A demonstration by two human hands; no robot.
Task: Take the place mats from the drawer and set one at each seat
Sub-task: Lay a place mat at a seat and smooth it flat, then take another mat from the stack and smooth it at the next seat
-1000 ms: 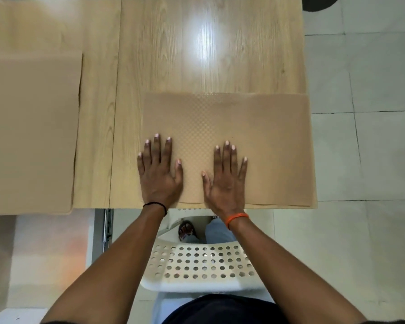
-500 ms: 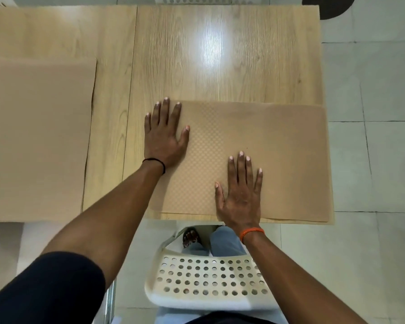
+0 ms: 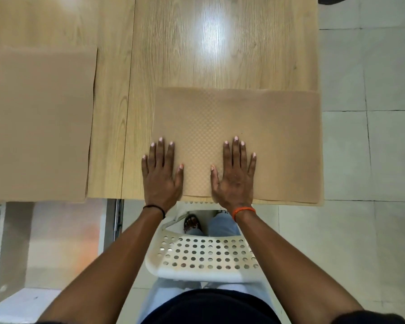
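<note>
Left hand (image 3: 160, 177) flat, palm down, fingers spread, gripping nothing; pressed on near-left edge of tan rectangular textured place mat (image 3: 262, 136), little finger over bare wood. Right hand (image 3: 235, 175) likewise flat and splayed, holding nothing, resting on same mat near its front edge. Both forearms extended straight forward.

Count: two tan mats visible. One under the hands, at right end of light wood-grain table (image 3: 220, 54), front edge at the table edge. Second tan place mat (image 3: 40, 122) well apart on left, partly out of view. One white perforated plastic chair (image 3: 204, 258) below hands. One black wristband (image 3: 154, 208) left, one orange wristband (image 3: 243, 211) right.
</note>
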